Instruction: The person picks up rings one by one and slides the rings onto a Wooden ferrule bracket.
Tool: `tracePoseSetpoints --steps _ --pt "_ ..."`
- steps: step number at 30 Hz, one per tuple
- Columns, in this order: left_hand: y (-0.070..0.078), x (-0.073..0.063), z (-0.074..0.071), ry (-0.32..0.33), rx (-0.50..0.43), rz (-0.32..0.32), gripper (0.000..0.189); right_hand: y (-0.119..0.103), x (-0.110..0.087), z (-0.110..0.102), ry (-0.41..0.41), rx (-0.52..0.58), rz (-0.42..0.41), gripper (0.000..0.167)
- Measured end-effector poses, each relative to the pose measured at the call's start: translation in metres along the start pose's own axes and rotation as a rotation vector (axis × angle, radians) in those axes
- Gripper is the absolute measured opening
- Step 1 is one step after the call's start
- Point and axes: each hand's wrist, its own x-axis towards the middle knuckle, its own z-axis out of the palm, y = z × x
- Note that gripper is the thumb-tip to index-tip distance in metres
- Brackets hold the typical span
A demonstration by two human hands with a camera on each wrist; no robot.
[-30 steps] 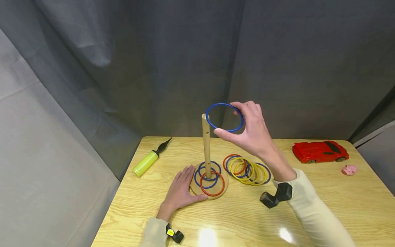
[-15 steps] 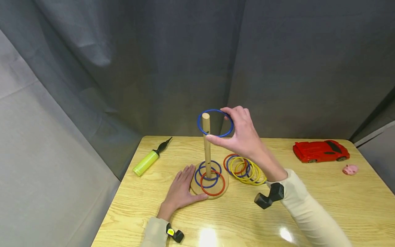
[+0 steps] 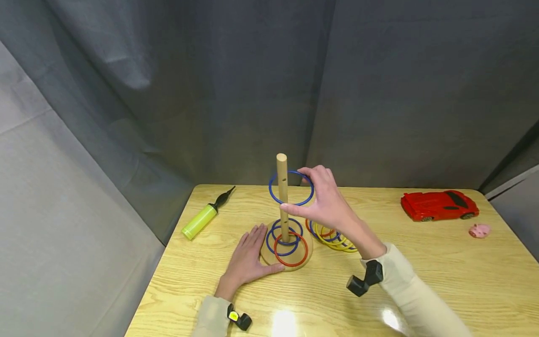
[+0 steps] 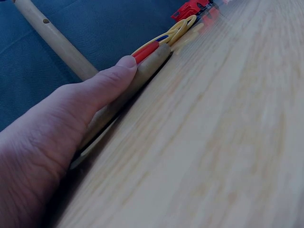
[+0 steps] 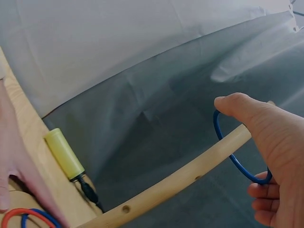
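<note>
A wooden peg [image 3: 283, 187] stands upright on a round wooden base [image 3: 271, 259]. My right hand [image 3: 322, 196] pinches a blue ring [image 3: 270, 186] between thumb and fingers. That ring encircles the upper part of the peg; the right wrist view shows the peg [image 5: 190, 171] passing through the blue ring [image 5: 241, 167]. At the peg's foot lie blue rings [image 3: 267, 243] and a red ring [image 3: 307, 255] on the base. With fingers straight and thumb spread, my left hand [image 3: 248, 262] rests against the base's left edge. Its thumb lies on the base's rim in the left wrist view.
Right of the base lies a pile of yellow, blue and red rings [image 3: 337, 244], partly hidden by my right hand and wrist. A green hand pump [image 3: 200, 222] lies to the left. A red toy car [image 3: 440, 206] and a pink toy pig [image 3: 479, 230] are at the right.
My right hand has moved left, then down, bringing the blue ring from beside the peg's top to around the peg below its top. The left hand has stayed on the base.
</note>
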Motion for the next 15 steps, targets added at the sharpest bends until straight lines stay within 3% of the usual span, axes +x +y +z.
tracePoseSetpoints --steps 15 --pt "-0.001 0.001 0.002 0.011 0.031 0.013 0.129 0.03 -0.028 0.029 -0.028 0.024 0.06 0.09"
